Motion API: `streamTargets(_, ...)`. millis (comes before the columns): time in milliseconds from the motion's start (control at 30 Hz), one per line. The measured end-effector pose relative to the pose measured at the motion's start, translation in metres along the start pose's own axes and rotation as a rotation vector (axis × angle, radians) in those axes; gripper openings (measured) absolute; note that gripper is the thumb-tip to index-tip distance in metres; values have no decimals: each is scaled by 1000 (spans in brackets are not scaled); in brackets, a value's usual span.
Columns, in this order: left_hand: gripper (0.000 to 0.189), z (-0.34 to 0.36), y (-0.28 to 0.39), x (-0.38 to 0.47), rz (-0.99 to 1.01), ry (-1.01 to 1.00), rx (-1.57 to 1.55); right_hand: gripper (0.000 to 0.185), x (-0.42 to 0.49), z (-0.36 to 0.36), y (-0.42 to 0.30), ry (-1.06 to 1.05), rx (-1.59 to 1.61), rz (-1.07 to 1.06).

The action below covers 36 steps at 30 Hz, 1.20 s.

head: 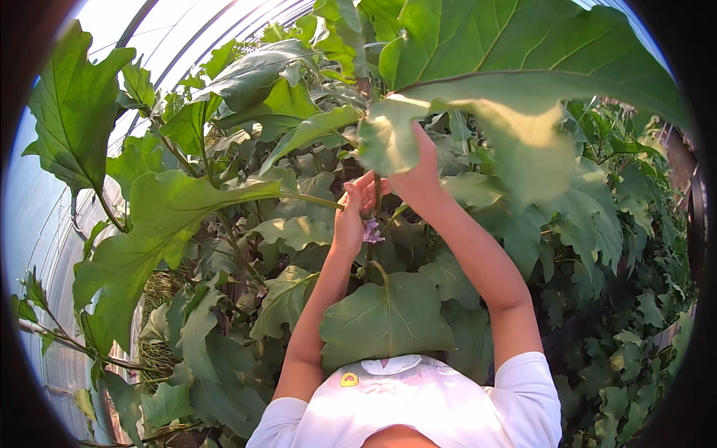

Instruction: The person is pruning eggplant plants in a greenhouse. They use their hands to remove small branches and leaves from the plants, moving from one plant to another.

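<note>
My left hand (353,210) is beside an upright stem (377,196) of an eggplant plant, palm partly showing and fingers loosely bent towards the stem. Whether those fingers grip it is unclear. A leaf stalk (313,199) from a large lobed leaf (162,218) reaches that hand. Just below the fingers hangs a purple eggplant flower (372,231). Higher and to the right, my right hand (420,168) reaches up by the same stem. A drooping leaf (389,134) covers most of its fingers, so what they hold is hidden.
A very large leaf (515,56) spreads close to the camera at the upper right. Another broad leaf (392,319) lies between my forearms, against my white shirt (403,409). Dense foliage surrounds my arms. The greenhouse's film wall (50,224) and curved ribs stand at left.
</note>
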State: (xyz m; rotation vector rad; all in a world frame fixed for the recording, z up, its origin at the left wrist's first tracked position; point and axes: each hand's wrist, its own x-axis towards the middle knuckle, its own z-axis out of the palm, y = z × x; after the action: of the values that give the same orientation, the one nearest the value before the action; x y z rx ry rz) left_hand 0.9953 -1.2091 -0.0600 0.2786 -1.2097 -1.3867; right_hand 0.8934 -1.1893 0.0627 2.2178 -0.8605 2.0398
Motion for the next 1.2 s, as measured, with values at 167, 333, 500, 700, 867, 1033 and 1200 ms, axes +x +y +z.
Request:
streamTargets(167,58,9,-9,4,14,89,-85,23,43,32,24,-343,-334,-233)
streamTargets(333,38,14,-18,20,-38,216,-34,18,83,49,52,-593,-893,-38)
streamTargets(500,39,23,-21,30,-147,186,137,7,89,48,41,-808,-1693,-348)
streamTargets(700,33,14,-5,24,-123,155,188,15,28,-9,23,-84,-734,-719)
streamTargets(867,34,4,16,15,-227,149,180,26,46,-29,38,14,-401,63)
streamTargets(1033,33,3,34,5,-333,118,189,52,91,-30,57,-97,-44,356)
streamTargets(1200,34,4,54,-2,-408,-79,257,42,111,-27,66,-282,112,496)
